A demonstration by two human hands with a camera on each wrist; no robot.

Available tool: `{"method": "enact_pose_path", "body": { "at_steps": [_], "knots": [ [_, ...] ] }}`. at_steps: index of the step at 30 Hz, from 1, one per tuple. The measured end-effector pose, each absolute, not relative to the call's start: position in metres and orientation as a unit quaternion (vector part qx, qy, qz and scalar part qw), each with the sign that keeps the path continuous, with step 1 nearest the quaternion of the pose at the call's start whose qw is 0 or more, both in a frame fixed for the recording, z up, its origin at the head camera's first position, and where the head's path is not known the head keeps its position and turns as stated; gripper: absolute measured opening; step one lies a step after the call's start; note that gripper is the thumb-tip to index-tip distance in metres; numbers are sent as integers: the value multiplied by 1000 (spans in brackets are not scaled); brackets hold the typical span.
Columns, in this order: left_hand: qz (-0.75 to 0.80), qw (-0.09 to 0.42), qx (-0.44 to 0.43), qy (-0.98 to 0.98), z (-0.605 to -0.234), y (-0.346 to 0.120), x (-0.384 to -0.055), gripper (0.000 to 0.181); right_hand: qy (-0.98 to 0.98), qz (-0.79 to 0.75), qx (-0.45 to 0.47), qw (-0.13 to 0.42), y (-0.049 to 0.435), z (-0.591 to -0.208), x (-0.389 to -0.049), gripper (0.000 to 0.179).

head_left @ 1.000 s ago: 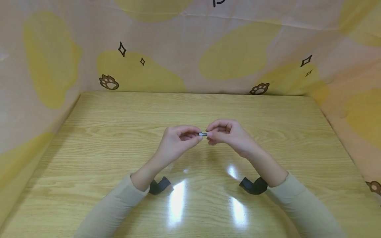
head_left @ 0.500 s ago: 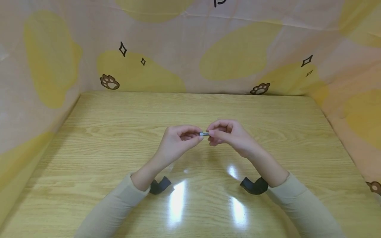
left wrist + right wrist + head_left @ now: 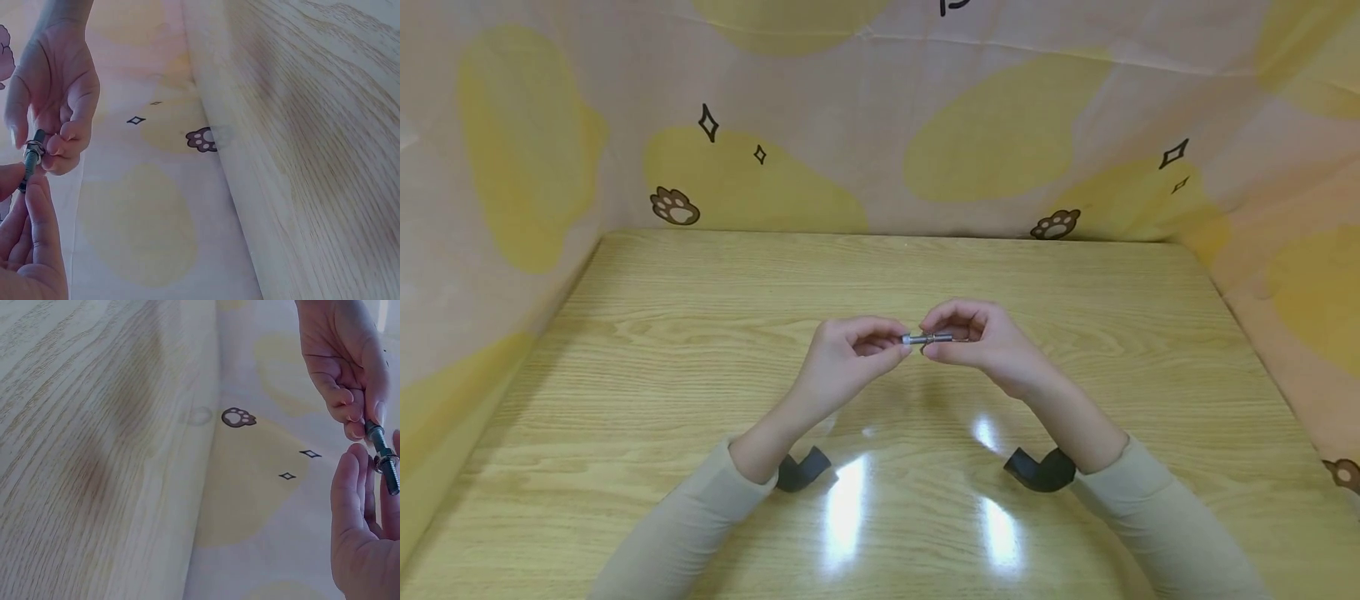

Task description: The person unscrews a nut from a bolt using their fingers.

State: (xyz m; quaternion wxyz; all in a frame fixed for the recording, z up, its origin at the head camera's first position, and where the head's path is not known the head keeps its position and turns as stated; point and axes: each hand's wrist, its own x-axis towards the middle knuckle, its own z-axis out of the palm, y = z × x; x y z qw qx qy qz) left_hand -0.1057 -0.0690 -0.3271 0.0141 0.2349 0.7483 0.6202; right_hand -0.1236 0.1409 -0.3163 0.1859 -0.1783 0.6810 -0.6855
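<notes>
My left hand (image 3: 850, 360) pinches one end of a metal bolt (image 3: 392, 481) between thumb and fingertips, over the middle of the table. The bolt lies nearly level in the head view, its threaded end pointing right. A hex nut with a ring-like washer (image 3: 34, 149) sits partway along the shank. My right hand (image 3: 996, 346) is around the nut and free end, thumb below and fingers above, with a gap between them. The bolt's threaded end shows inside that gap. My left fingertips hide the bolt's other end.
A wood-grain table (image 3: 737, 283) lies under both hands. Behind it hangs a patterned cloth (image 3: 880, 117), with more cloth along both sides. Black curved pieces (image 3: 805, 468) stick out by each wrist. Bright reflections show on the near tabletop.
My right thumb has come off the bolt and dropped lower, so the nut and threaded end now show. My left hand has stayed in place with its pinch.
</notes>
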Motion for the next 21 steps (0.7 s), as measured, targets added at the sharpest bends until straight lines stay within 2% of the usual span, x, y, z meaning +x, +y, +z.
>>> {"method": "enact_pose_path", "body": {
  "at_steps": [8,16,21],
  "knots": [
    [625,18,229,746,-328,-69,-106,14,663,-706,-138,207,139,-317,-125,9],
    [624,24,222,749,-331,-71,-106,14,664,-708,-151,188,140,-319,-124,24],
    [623,24,219,751,-330,-71,-107,15,665,-709,-142,188,138,-319,-126,16]
  ]
}}
